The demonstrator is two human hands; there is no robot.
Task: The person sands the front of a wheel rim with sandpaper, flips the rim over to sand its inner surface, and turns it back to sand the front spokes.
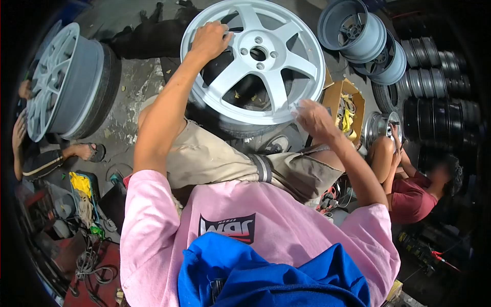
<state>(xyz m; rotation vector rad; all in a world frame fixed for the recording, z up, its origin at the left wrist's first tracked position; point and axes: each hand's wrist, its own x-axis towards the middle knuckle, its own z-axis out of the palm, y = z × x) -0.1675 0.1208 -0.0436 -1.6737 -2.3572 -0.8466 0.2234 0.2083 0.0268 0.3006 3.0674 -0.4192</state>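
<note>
Left hand [210, 42] — half-curled atop one spoke of a wheel [270, 67], grip unclear. Right hand [315, 119] — pinching a pale scrap [295, 107] at the near rim. Wheel between the hands: pale grey-white, six-spoked, four bolt holes round a centre bore, lying on a tyre [246, 131].

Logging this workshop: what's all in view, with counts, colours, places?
front wheel: one, white, top centre
lower tyre: one, black, beneath front wheel
left wheel: one, pale, left
left tyre: one, black, left
stacked wheels: two, pale, upper right
rims: many, dark, far right
silver wheel: one, silver, right
box: one, brown, right of centre
co-worker: one, red shirt, right
another person's hands: two, left edge
cord: uncountable tangle, grey, lower left
blue cloth: one, blue, bottom
shirt: one, pink, bottom
trousers: one pair, beige, centre
left grip: one, on front wheel
right grip: one, by front wheel
</note>
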